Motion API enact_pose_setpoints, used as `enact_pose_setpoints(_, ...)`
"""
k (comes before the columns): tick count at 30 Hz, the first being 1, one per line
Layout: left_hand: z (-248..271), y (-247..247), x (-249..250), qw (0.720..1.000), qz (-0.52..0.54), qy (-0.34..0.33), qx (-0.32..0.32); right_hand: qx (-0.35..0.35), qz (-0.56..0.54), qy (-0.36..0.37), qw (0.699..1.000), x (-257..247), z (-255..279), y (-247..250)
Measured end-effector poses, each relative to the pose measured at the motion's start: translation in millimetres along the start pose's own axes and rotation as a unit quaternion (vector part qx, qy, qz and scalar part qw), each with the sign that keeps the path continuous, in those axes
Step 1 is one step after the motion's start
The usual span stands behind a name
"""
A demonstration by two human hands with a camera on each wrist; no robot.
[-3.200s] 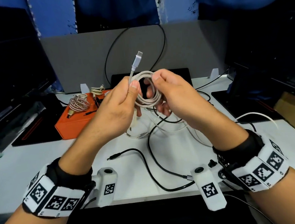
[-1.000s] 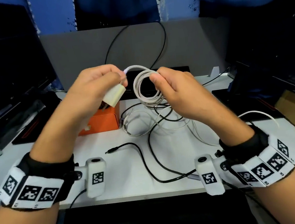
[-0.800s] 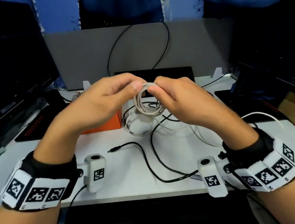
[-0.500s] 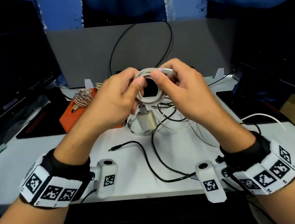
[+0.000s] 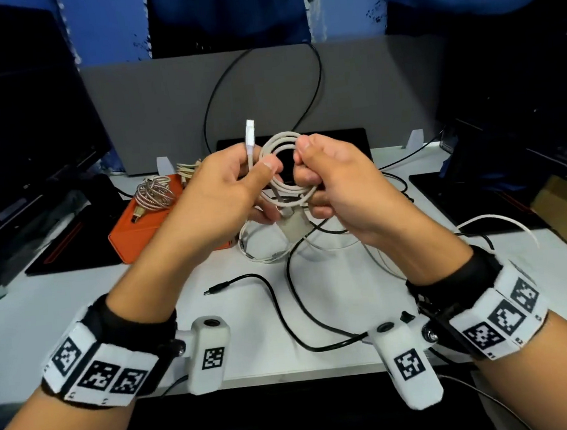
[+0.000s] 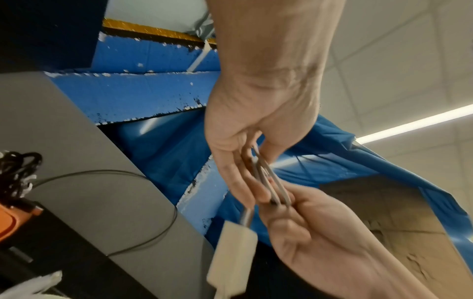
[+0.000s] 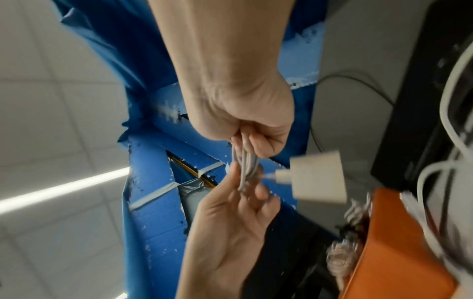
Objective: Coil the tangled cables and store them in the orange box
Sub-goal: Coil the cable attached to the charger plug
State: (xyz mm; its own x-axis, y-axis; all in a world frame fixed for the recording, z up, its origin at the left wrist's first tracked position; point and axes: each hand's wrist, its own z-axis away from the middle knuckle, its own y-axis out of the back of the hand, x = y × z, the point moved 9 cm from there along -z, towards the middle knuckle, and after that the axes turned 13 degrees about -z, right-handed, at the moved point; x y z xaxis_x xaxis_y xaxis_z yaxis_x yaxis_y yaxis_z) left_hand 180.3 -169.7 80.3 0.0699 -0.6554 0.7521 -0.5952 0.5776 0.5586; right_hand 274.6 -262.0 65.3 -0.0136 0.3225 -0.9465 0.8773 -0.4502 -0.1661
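Observation:
Both hands hold a coiled white cable [image 5: 285,167] in the air above the table. My left hand [image 5: 259,179] pinches the coil's left side, and the free connector end [image 5: 250,132] sticks up from it. My right hand [image 5: 305,165] grips the coil's right side with curled fingers. A white charger block [image 5: 291,229] hangs under the coil. The orange box [image 5: 141,232] lies behind my left hand, with a coiled braided cable [image 5: 155,194] on it. The left wrist view shows the coil strands [image 6: 266,182] and the charger block [image 6: 235,254]. The right wrist view shows the strands [image 7: 245,168] between both hands.
A loose black cable [image 5: 283,310] with a barrel plug [image 5: 210,292] lies on the white table [image 5: 79,315] in front of me. Tangled white cables [image 5: 265,253] lie under the hands, and another white cable [image 5: 499,221] arcs at the right. Dark monitors stand on both sides.
The cable's connector end has passed from beside my right fingers to my left hand and now points up. The coil stays between both hands, and the charger block still hangs below.

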Motion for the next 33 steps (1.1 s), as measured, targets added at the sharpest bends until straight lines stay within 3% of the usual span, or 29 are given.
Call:
enact_pose_setpoints(2,1,2,1,0.998,0.009,-0.004,-0.064,-0.028,0.133,0.029,0.990,-9,1,2)
enact_pose_setpoints(5,4,7,7,0.989,-0.057,-0.079,-0.108,-0.076,0.331,0.074,0.937,-23,7,-1)
enact_pose_setpoints(8,8,-4,10,0.981,-0.073,-0.118,-0.136,-0.085,0.376,0.100,0.917,-33,11,-3)
enact_pose_setpoints(11,10,-13,13,0.978,0.000,-0.134,-0.157,-0.092,0.338,0.116,0.929,-41,15,-5)
enact_pose_setpoints(15,15,-25,20,0.947,0.230,-0.097,-0.203,-0.101,0.157,0.125,0.974,-47,13,-7)
enact_pose_setpoints(19,9,-23,21,0.948,0.251,-0.098,-0.168,-0.034,-0.044,0.104,0.993,-41,7,2)
enact_pose_setpoints(22,3,-21,15,0.946,0.274,-0.079,-0.151,0.001,-0.182,0.047,0.982,-26,5,0)
enact_pose_setpoints(24,3,-21,13,0.942,0.294,-0.061,-0.150,0.023,-0.182,0.055,0.981,-24,7,-3)
enact_pose_setpoints(30,13,-32,22,0.943,0.282,-0.064,-0.165,0.072,-0.025,0.185,0.980,-50,21,-2)
enact_pose_setpoints(33,13,-38,23,0.940,0.292,-0.066,-0.166,0.088,-0.007,0.188,0.978,-53,22,3)
